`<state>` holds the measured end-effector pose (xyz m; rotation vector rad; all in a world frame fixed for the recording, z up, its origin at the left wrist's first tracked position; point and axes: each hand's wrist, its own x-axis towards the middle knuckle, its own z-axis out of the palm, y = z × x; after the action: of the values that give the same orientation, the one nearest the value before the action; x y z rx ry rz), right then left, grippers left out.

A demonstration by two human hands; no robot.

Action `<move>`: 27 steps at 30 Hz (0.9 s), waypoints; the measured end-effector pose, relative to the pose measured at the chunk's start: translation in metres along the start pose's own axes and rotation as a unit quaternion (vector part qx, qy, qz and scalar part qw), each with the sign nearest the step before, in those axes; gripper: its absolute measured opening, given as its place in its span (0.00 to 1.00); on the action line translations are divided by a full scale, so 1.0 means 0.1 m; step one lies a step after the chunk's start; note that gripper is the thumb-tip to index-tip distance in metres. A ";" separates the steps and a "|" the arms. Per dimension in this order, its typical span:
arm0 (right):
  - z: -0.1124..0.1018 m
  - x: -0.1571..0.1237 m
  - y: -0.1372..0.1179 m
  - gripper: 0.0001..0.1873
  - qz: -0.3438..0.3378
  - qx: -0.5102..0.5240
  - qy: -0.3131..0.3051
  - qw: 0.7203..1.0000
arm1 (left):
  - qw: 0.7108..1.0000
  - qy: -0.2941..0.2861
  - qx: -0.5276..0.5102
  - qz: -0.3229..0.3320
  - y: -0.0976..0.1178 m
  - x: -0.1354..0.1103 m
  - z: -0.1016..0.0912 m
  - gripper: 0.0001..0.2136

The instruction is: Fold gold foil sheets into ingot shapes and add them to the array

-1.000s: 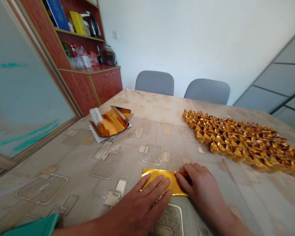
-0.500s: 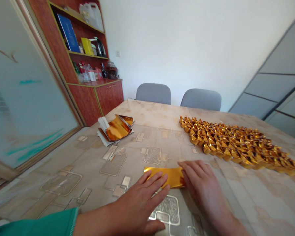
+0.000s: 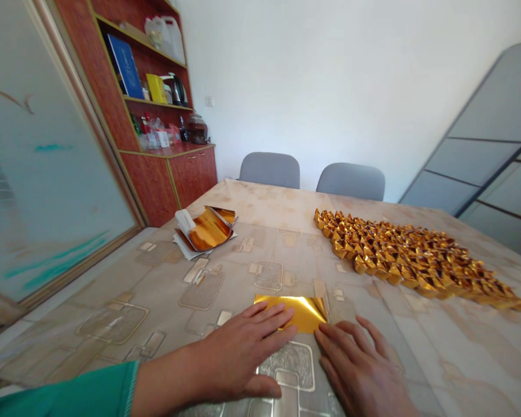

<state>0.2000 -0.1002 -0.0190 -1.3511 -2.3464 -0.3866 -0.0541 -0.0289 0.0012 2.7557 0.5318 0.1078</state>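
A folded strip of shiny gold foil paper lies flat on the table in front of me. My left hand rests over its left part, fingers stretched out and apart. At the strip's lower right corner, my right hand touches the edge with its fingertips, fingers extended and somewhat spread. Neither hand grips the paper. Farther off to the left sits a loose stack of gold foil sheets with white backing. To the right stand rows of folded gold paper ingots, packed close together.
A patterned cover lies over the table. Two grey chairs stand at its far side. A red-brown cabinet with bottles and a kettle is at the left, near a frosted sliding door.
My right hand has moved down and slightly right, baring the strip's right end. My left hand stays almost where it was on the paper. The view has shifted slightly.
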 end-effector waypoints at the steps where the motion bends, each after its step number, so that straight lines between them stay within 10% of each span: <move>1: 0.01 -0.01 0.00 0.13 -0.002 0.001 -0.002 1.000 | 1.000 -0.002 -0.002 0.004 -0.03 -0.03 -0.01 0.36; 14: 0.04 0.08 0.00 0.12 0.017 0.087 -0.026 0.996 | 0.998 -0.019 0.064 -0.007 -0.23 -0.52 -0.20 0.31; 27: 0.00 0.53 -0.14 0.08 0.064 -0.007 -0.071 0.995 | 0.974 0.103 0.203 0.008 -0.19 0.02 -0.04 0.08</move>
<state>0.1642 -0.0672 0.0053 -1.5726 -2.3563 -0.2789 -0.0596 -0.0106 -0.0018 3.1684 0.6468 0.3254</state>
